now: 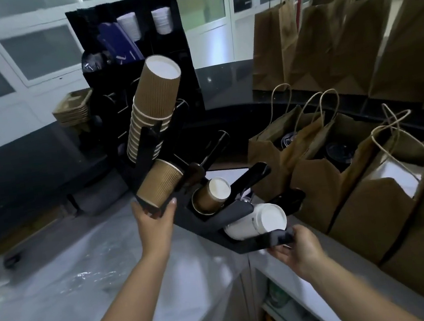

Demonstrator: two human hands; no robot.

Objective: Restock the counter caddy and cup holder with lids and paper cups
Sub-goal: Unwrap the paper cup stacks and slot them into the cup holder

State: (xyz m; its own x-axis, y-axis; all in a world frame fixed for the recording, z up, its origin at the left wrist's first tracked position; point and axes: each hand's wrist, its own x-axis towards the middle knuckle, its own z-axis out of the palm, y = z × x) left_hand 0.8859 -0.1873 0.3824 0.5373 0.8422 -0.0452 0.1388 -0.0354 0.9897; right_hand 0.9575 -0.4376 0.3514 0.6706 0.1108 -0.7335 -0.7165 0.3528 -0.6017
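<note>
Both forearms enter from the lower edge and reach up to the cup holder (207, 214), a black rack with long angled prongs, held tilted above the pale bench (90, 270). Left hand (154, 219) grips the rack's lower left corner, thumb over the edge, just under a single ribbed brown cup (161, 183). Right hand (298, 248) has its fingers curled round the rack's lower right end, just below a smooth white cup (256, 221).

Long axis of the rack base runs from upper left to lower right, between the two hands; the prongs lean away toward upper right. A tall stack of ribbed brown cups (153, 108) sits in the left slot, open mouth toward the camera. A small brown cup (211, 195) lies in the middle slot. Two slots appear nearly unfilled, so restocking is judged incomplete. Setting the rack down calls for levelling it, since the tall stack could slide.

Behind stands the black caddy (184, 40) holding white lids (161, 21). Brown paper bags (344, 188) with twisted handles stand to the right.
</note>
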